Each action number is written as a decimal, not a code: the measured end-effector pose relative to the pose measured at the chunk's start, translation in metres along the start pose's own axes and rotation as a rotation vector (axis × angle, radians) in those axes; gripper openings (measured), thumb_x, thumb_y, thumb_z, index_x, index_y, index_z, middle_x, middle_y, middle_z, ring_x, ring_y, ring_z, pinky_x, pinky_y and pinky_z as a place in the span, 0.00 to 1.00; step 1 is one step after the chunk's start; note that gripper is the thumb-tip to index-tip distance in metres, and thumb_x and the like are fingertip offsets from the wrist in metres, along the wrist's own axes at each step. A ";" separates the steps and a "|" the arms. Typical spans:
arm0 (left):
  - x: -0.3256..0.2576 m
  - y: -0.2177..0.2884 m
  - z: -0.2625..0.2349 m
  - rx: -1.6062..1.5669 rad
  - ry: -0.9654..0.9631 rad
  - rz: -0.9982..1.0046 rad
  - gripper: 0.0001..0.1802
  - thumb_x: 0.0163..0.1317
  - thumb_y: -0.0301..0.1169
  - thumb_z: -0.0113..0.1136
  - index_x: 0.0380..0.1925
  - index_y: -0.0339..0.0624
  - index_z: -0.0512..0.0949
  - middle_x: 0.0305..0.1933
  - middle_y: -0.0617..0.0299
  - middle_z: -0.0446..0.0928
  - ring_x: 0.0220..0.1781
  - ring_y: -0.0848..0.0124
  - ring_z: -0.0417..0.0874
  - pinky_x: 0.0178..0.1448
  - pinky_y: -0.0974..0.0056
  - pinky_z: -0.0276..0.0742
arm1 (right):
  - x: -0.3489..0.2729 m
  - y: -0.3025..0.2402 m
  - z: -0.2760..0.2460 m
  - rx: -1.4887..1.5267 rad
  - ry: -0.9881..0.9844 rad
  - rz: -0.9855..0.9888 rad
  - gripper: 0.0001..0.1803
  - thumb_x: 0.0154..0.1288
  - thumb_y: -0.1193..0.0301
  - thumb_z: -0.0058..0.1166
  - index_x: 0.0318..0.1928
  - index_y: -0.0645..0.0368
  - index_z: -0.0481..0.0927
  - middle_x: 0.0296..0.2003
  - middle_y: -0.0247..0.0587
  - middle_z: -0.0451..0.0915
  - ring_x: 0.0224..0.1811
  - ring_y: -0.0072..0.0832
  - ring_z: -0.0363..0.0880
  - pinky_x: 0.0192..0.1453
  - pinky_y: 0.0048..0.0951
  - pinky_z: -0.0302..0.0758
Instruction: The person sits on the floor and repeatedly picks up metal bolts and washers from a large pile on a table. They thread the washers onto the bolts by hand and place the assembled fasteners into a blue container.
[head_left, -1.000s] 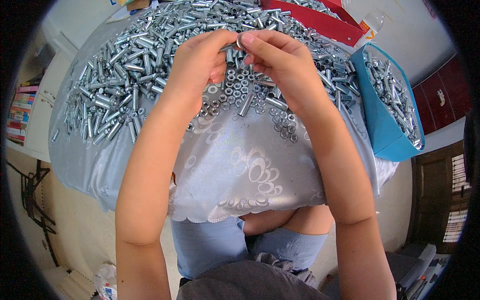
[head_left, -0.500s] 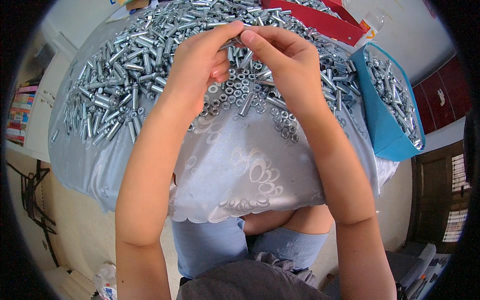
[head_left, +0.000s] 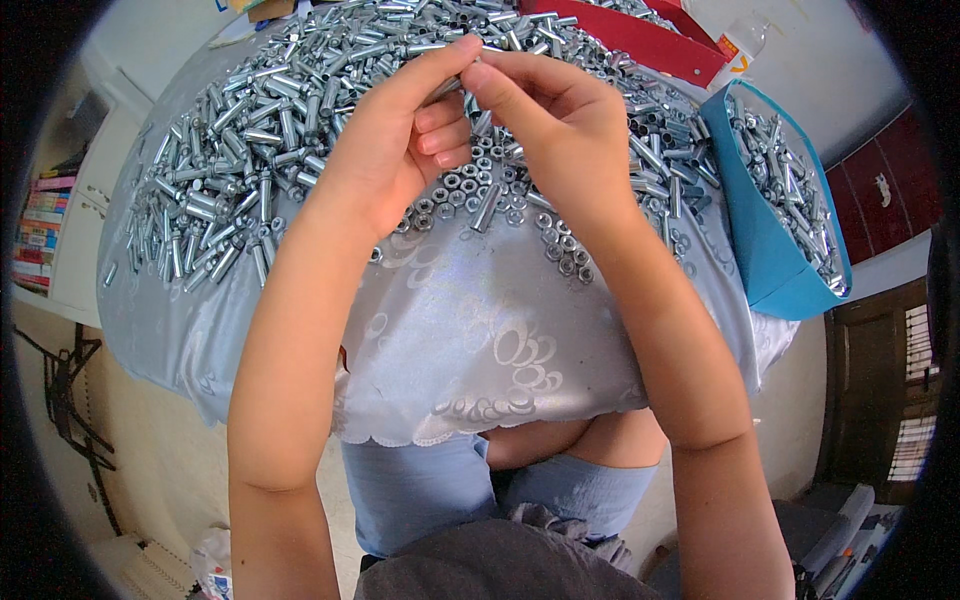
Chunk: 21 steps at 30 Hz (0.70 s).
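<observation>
Both hands meet over the far middle of the table, fingertips together. My left hand (head_left: 385, 140) is closed around a silver expansion bolt (head_left: 444, 91), mostly hidden by the fingers. The thumb and forefinger of my right hand (head_left: 570, 125) pinch at its end; whether a nut or washer is between them, I cannot make out. Below the hands lie loose hex nuts (head_left: 465, 187) and a single metal sleeve (head_left: 487, 207). A smaller cluster of nuts (head_left: 563, 247) sits near my right wrist. Around them spreads a big heap of silver expansion bolts (head_left: 235, 165).
A blue fabric bin (head_left: 768, 250) full of bolts stands at the table's right edge. Behind it are a red box (head_left: 645, 48) with more metal parts and a clear plastic bottle (head_left: 745, 42). A silvery patterned tablecloth (head_left: 440, 340) hangs over my lap.
Both hands have shifted slightly left, still joined at the fingertips. More of my left hand's curled fingers shows now. The heap and the containers look the same.
</observation>
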<state>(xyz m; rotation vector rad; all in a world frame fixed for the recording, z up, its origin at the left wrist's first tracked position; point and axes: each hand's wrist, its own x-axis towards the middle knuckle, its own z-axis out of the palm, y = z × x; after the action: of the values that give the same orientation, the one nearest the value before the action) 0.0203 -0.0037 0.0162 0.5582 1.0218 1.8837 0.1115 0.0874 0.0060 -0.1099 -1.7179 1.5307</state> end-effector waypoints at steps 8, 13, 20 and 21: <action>0.001 0.006 -0.005 0.003 0.021 0.106 0.11 0.58 0.37 0.54 0.26 0.41 0.71 0.10 0.75 0.52 0.12 0.84 0.52 0.16 0.76 0.50 | 0.001 0.002 0.001 -0.012 -0.004 -0.060 0.10 0.56 0.73 0.56 0.37 0.66 0.78 0.26 0.34 0.78 0.27 0.14 0.73 0.32 0.16 0.70; 0.003 0.014 -0.016 -0.231 0.048 0.134 0.11 0.59 0.34 0.52 0.31 0.36 0.69 0.11 0.73 0.51 0.13 0.83 0.51 0.17 0.76 0.49 | 0.002 0.010 0.000 -0.202 0.042 -0.100 0.08 0.54 0.73 0.55 0.34 0.64 0.79 0.25 0.35 0.78 0.27 0.18 0.73 0.33 0.19 0.70; 0.010 0.010 -0.027 -0.392 0.082 0.061 0.10 0.56 0.33 0.52 0.24 0.36 0.69 0.10 0.72 0.50 0.12 0.80 0.52 0.19 0.74 0.51 | -0.002 0.023 -0.004 -0.627 -0.052 -0.424 0.04 0.47 0.74 0.55 0.26 0.59 0.80 0.24 0.42 0.77 0.32 0.40 0.72 0.40 0.35 0.67; 0.010 0.009 -0.028 -0.442 0.074 0.048 0.11 0.56 0.34 0.51 0.24 0.37 0.69 0.10 0.72 0.50 0.12 0.80 0.52 0.19 0.74 0.51 | -0.001 0.024 -0.005 -0.660 -0.066 -0.450 0.04 0.47 0.74 0.55 0.26 0.59 0.80 0.25 0.42 0.77 0.32 0.40 0.72 0.40 0.35 0.67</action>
<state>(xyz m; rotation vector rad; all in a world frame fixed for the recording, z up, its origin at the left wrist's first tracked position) -0.0091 -0.0099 0.0078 0.2558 0.6097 2.1022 0.1050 0.0970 -0.0155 -0.0049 -2.0690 0.6182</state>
